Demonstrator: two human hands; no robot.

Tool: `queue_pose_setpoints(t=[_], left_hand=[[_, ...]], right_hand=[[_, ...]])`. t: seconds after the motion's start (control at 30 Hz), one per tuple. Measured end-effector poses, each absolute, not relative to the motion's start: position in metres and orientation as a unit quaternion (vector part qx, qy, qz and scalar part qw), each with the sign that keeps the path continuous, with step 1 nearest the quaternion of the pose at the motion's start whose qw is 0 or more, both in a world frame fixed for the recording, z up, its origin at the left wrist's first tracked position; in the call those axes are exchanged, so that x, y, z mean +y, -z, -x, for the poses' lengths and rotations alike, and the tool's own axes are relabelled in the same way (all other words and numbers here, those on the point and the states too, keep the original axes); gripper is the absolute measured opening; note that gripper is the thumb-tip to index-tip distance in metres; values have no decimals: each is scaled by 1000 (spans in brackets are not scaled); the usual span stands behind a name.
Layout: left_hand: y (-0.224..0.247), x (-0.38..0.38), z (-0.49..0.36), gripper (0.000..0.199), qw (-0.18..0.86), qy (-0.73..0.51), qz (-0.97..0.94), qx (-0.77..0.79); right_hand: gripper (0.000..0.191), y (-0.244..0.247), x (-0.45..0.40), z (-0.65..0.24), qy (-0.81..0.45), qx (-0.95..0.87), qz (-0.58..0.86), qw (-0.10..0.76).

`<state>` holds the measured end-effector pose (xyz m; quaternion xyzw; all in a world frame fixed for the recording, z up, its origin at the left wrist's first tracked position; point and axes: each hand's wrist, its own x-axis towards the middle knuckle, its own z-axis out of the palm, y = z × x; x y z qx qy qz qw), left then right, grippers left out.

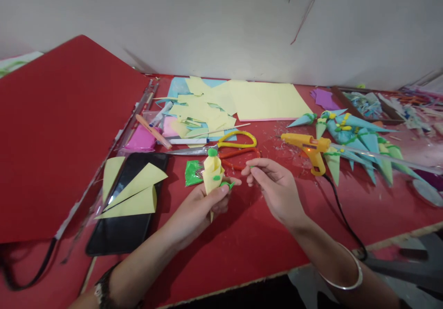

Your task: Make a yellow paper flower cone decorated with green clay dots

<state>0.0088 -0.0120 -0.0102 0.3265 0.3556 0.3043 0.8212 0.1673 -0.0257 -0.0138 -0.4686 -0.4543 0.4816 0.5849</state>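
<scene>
My left hand (209,200) is closed around a pale yellow paper cone (212,175), held upright with its narrow end down. Green dots of a clay-like material sit on the cone, one at its top and one on its side. A curl of green material (227,185) shows by the left thumb. To the right, my right hand (273,184) pinches a tiny green bit (252,166) between thumb and index finger, apart from the cone. Just behind the left hand lies a small green packet (193,173), close to scissors (238,146) with yellow and red handles.
A yellow glue gun (308,148) with a lit orange light lies right, its black cord running toward the table edge. Beyond it are several blue and green paper cones (368,142). Yellow paper sheets (272,101) lie at the back. A black phone (121,230) bears paper pieces (138,191) at left.
</scene>
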Motion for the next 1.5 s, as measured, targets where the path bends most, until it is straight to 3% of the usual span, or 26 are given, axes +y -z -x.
queue_pose_setpoints(t=[0.33,0.47,0.73,0.8,0.9,1.0,1.27,1.5], left_hand=[[7,-11,-9,38,776,-324,-326,432],[7,-11,-9,34,778,-315,-323,437],[12,-10,-9,35,790,-313,-323,417],[12,-10,-9,34,789,-305,-328,421],[11,-10,-9,29,787,-285,-338,431],[10,-11,-10,29,794,-269,-339,427],[8,-12,-11,33,831,-249,-268,420],[8,-17,-14,32,868,-197,-258,376]], right_hand=[[3,10,-27,-168,-507,-440,459,582],[16,11,-27,-168,-512,-441,442,590],[3,8,-27,-167,-527,-435,455,571],[12,10,-27,-167,-535,-423,448,578],[16,13,-26,-169,-499,-425,469,592],[4,16,-24,-170,-452,-425,508,597],[20,10,-27,-168,-431,-469,497,588],[17,5,-31,-164,-370,-579,471,553]])
